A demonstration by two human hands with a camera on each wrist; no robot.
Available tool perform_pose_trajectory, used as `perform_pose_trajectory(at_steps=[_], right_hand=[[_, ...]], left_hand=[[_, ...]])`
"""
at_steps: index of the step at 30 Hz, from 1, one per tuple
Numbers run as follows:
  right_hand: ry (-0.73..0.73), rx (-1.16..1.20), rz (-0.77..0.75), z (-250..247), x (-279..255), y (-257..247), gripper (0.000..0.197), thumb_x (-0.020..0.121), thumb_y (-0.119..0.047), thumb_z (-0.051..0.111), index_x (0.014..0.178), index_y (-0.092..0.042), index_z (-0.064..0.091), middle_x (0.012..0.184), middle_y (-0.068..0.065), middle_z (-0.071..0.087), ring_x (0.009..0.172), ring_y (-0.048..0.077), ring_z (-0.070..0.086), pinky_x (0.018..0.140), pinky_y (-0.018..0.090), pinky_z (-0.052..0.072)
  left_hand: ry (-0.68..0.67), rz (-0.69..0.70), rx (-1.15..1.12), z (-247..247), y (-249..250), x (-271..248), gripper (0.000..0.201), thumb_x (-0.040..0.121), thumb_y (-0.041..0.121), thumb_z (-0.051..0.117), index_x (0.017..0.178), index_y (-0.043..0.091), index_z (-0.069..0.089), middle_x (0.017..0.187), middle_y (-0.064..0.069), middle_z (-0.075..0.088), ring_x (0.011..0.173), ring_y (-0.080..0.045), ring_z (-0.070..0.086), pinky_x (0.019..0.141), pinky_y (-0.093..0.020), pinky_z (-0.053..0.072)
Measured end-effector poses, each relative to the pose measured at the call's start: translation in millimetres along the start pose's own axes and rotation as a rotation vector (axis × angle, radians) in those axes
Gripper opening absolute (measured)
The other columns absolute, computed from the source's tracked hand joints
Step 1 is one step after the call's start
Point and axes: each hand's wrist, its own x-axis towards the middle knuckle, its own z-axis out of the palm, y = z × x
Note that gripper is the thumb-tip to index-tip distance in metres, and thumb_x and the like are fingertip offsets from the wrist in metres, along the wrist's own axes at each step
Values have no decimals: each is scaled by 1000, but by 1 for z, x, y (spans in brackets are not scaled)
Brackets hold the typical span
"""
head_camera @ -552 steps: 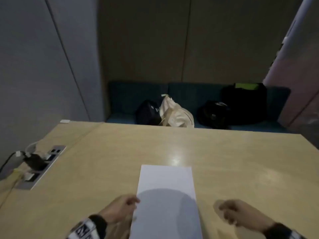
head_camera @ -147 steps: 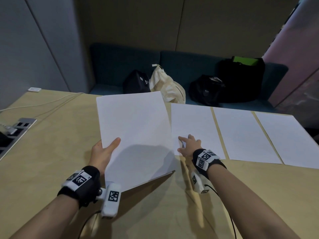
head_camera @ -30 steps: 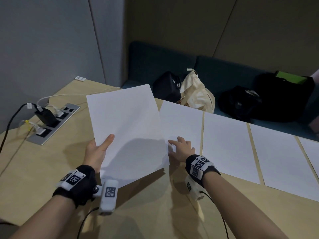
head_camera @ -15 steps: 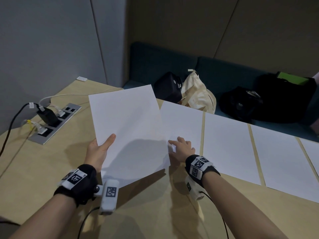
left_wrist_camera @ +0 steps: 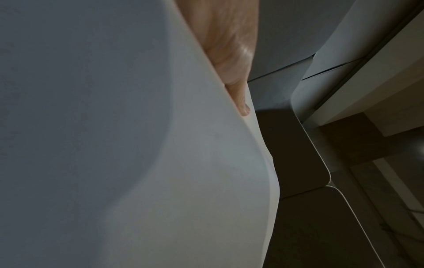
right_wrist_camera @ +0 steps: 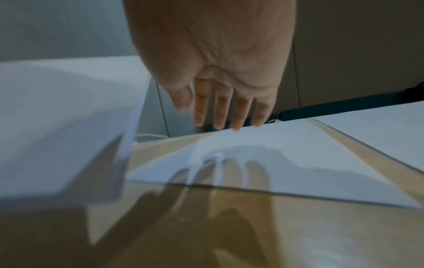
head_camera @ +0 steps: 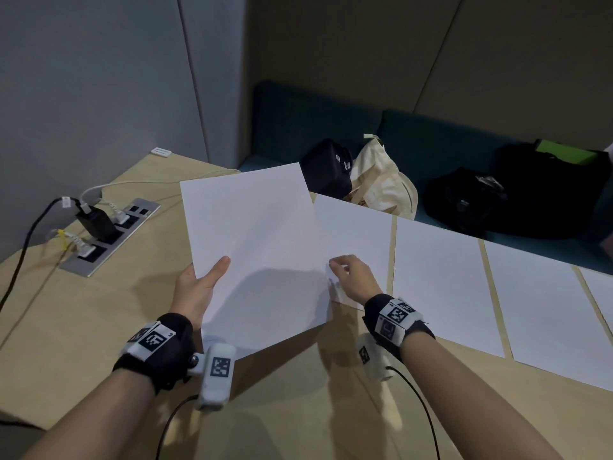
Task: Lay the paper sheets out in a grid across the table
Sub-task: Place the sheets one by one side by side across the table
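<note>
A padded booth: grey wall panel on the left, tan panels behind, a dark teal bench point(head_camera: 431, 141) along the far side with a cream tote bag point(head_camera: 381, 180) and black bags point(head_camera: 517, 197) on it. The pale wood surface point(head_camera: 99, 320) fills the near part of my view, with a power strip point(head_camera: 109, 237) sunk into its left end and a charger plugged in.

My left hand point(head_camera: 195, 293) keeps its grip clamped on the stack of sheets point(head_camera: 255, 247), thumb on top and fingers under, the stack raised and tilted above the surface. Four laid sheets run rightward along the far edge. My right hand point(head_camera: 351, 277) sits over the near left corner of the leftmost laid sheet point(head_camera: 355, 234).

What changed in the last half second: that right hand, which lay flat on the sheet, has lifted, its fingers now loosely bent and holding nothing; the right wrist view shows them clear of the paper with their shadow below. Held stack and laid row look the same as a second ago. I judge that sheet as placed, and the right hand free to peel the next one off the stack, for the gap left of the row or a nearer row.

Readable writing: none. The sheets are blank; the wrist bands point(head_camera: 396, 315) carry only black-and-white square marker patterns, and a label on one black bag is too small to read.
</note>
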Motion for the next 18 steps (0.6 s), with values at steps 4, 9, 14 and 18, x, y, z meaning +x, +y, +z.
perform_pose_trajectory(at_steps=[4, 9, 14, 18], right_hand=[[-122, 414, -25, -10, -18, -26, 30, 92, -29, 55, 72, -7, 54, 66, -9, 56, 67, 16, 52, 70, 20, 42], [126, 525, 16, -8, -16, -31, 15, 73, -14, 78, 75, -10, 64, 69, -2, 59, 60, 12, 54, 55, 19, 42], [286, 616, 73, -3, -9, -32, 24, 69, -12, 80, 87, -2, 68, 73, 4, 61, 67, 15, 57, 67, 22, 47], [317, 573, 51, -2, -5, -32, 16, 78, -14, 73, 66, -15, 61, 64, -4, 56, 61, 10, 51, 57, 16, 41]], left_hand=[[-9, 3, -7, 3, 2, 1, 34, 87, 16, 62, 120, 6, 59, 108, -5, 67, 104, -25, 61, 98, -39, 45], [-10, 33, -23, 5, 2, 3, 29, 86, 15, 63, 114, 9, 60, 104, -3, 67, 96, -21, 63, 93, -37, 46], [-6, 55, -38, 7, 2, 3, 19, 86, 13, 63, 105, 13, 60, 92, 6, 66, 83, -11, 62, 74, -27, 49], [9, 48, -16, 5, 2, 5, 29, 87, 15, 63, 114, 7, 60, 100, -4, 68, 93, -24, 64, 87, -35, 48]])
